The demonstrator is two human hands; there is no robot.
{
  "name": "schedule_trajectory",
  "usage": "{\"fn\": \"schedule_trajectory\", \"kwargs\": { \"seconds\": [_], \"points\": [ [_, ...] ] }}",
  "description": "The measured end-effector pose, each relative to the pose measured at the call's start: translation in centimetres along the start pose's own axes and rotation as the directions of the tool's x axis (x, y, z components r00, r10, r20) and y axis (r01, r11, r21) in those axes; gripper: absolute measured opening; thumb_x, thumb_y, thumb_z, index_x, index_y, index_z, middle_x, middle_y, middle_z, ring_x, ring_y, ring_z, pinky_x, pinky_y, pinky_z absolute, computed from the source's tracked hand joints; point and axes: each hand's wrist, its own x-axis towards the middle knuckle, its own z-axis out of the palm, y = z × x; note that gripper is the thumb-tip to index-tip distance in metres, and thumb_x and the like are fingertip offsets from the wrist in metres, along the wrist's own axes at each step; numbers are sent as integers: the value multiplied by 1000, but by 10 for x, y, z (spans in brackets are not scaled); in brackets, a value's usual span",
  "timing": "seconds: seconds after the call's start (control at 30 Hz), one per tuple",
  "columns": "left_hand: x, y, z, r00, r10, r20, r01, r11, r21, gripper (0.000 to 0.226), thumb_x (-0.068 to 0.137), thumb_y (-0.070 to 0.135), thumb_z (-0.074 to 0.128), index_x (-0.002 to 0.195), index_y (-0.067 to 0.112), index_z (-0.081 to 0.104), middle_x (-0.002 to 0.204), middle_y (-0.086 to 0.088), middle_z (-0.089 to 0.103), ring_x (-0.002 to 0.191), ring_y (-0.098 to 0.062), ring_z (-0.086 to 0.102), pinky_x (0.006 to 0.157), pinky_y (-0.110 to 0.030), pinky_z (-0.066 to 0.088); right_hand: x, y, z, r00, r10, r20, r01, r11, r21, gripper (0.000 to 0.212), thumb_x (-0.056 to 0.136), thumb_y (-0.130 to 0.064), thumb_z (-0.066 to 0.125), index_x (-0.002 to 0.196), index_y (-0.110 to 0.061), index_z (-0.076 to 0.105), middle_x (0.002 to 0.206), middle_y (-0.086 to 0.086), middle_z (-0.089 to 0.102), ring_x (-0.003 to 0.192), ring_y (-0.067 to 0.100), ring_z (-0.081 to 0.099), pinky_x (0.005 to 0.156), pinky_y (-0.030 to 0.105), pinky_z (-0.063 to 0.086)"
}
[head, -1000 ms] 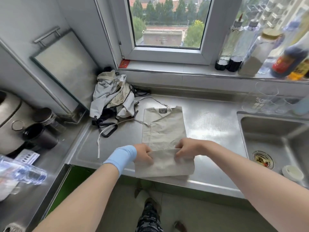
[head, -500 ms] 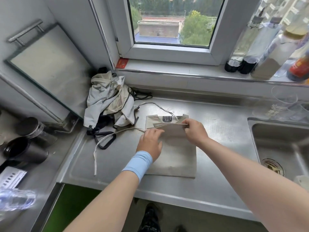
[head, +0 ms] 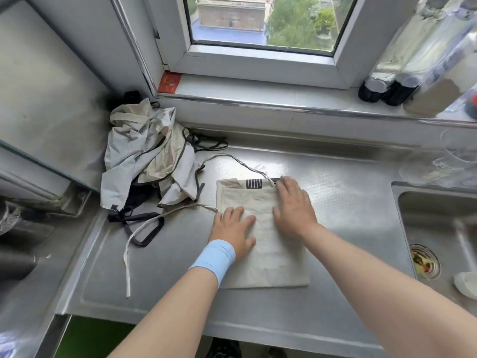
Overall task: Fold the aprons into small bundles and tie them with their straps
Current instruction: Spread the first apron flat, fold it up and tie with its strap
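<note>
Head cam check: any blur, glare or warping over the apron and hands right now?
Head view, centre: the folded apron, left hand and right hand are reasonably sharp. Head view, edges: the bottles on the sill are smeared by motion blur, and the wide lens bows the window frame. Head view, lighting: soft daylight sheen on the steel counter, no hard shadows.

- Daylight from the window [head: 260, 21] ahead of you lights the scene brightly and evenly.
- The steel counter [head: 348, 202] returns a soft, diffuse sheen.
- Shadows are faint and soft-edged; the far-left side of the view is your dimmest part.
- The folded apron [head: 273, 259] at centre is your sharpest area.
- Blur smears the bottles [head: 402, 55] at upper right, the glassware [head: 449, 164] beside the sink [head: 433, 202] and the dark containers [head: 20, 228] at left.
- Your wide lens bows the window frame [head: 258, 58] and the counter's edges near the borders.
</note>
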Motion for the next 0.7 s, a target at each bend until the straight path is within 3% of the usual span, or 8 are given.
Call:
{"fn": "schedule_trajectory", "kwargs": {
  "seconds": [0.1,0.2,0.27,0.33,0.43,0.57,0.63,0.7],
  "points": [
    [9,-2,1,996,-33,-86,34,999,5,57,87,57,45,138,36,31,153,-2,21,141,-26,13,113,-46,16,14,1,-2,975,-60,216,75,995,-64,76,93,-42,39,158,-17,8,166,2,-1,153,17,-3,121,48,10],
    [15,-9,10,996,-90,-4,90,995,-49,72,89,63,37,150,42,6,161,0,-10,146,-30,-14,118,-50,-4,17,-2,-7,983,-117,144,135,983,-127,77,85,-43,40,154,-20,16,166,5,3,152,20,-2,119,51,14],
    [16,-15,16,995,-97,32,99,990,-98,77,88,67,35,151,42,-3,159,1,-21,144,-30,-25,118,-48,-9,17,-3,-5,986,-100,130,117,984,-132,85,80,-43,43,156,-23,9,165,6,-8,152,22,-9,119,54,9],
    [16,-18,20,996,-92,20,94,989,-112,83,88,68,34,153,34,-5,159,0,-23,144,-29,-26,119,-45,-9,21,-2,-3,978,-48,204,72,991,-113,91,82,-45,41,158,-21,-3,164,3,-17,151,18,-17,119,56,8],
    [17,-20,24,992,-127,-26,124,988,-94,92,88,69,33,154,17,-6,160,0,-20,146,-28,-21,120,-41,-7,35,0,-9,959,-62,275,127,967,-222,92,80,-53,34,158,-23,-4,165,0,-14,151,15,-14,113,57,18],
    [14,-11,23,981,-189,-54,189,982,-5,91,90,66,32,153,14,-8,160,-5,-19,147,-26,-18,118,-46,-4,31,-11,-10,971,-125,206,195,909,-368,86,86,-47,37,158,-22,-3,165,8,-15,152,28,-3,110,58,21],
    [11,-4,23,978,-168,-125,169,986,0,83,91,54,44,154,17,4,162,-7,-5,149,-25,-5,117,-46,4,15,-20,2,989,-148,24,148,937,-315,77,90,-33,45,158,-14,13,165,15,-1,151,34,9,111,57,27],
    [6,6,25,958,-110,-265,100,994,-51,69,81,34,62,143,22,34,151,-5,36,139,-25,32,110,-41,26,-10,-22,21,961,-250,-118,223,954,-201,66,87,-28,53,149,-11,38,161,18,21,147,36,26,108,56,34]
  ]
}}
